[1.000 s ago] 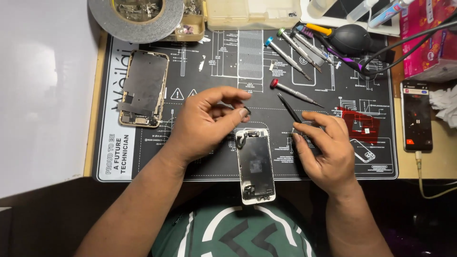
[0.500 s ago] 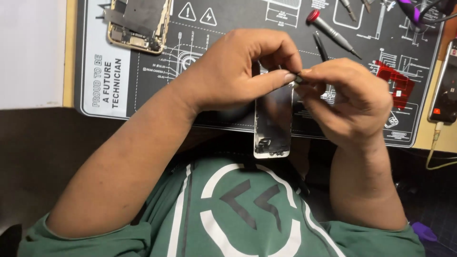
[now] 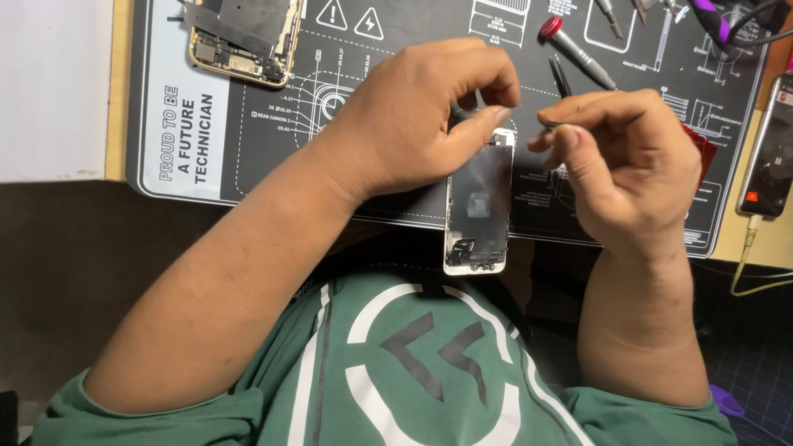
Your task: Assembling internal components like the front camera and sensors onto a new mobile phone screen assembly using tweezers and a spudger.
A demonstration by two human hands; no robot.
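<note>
A white-framed phone screen panel (image 3: 477,206) lies inner side up, half on the black work mat (image 3: 273,149) and half over its near edge. My left hand (image 3: 421,116) hovers at the panel's top edge with thumb and forefinger pinched; something small and dark shows between them, and I cannot tell what it is. My right hand (image 3: 628,157) is just to the right of the panel. Its thumb and forefinger pinch a thin dark tool (image 3: 560,78), probably tweezers, whose far end points away from me. A small gap separates the two hands.
An opened gold phone body (image 3: 244,37) lies at the mat's top left. A red-capped screwdriver (image 3: 574,49) and other tools sit at the top right. A dark phone (image 3: 772,149) with a cable lies at the right edge. A white sheet (image 3: 49,83) covers the left.
My view has dropped lower and closer. Half a second ago my fingertips met above the panel's top; now the right hand has drawn back to the right, leaving a gap.
</note>
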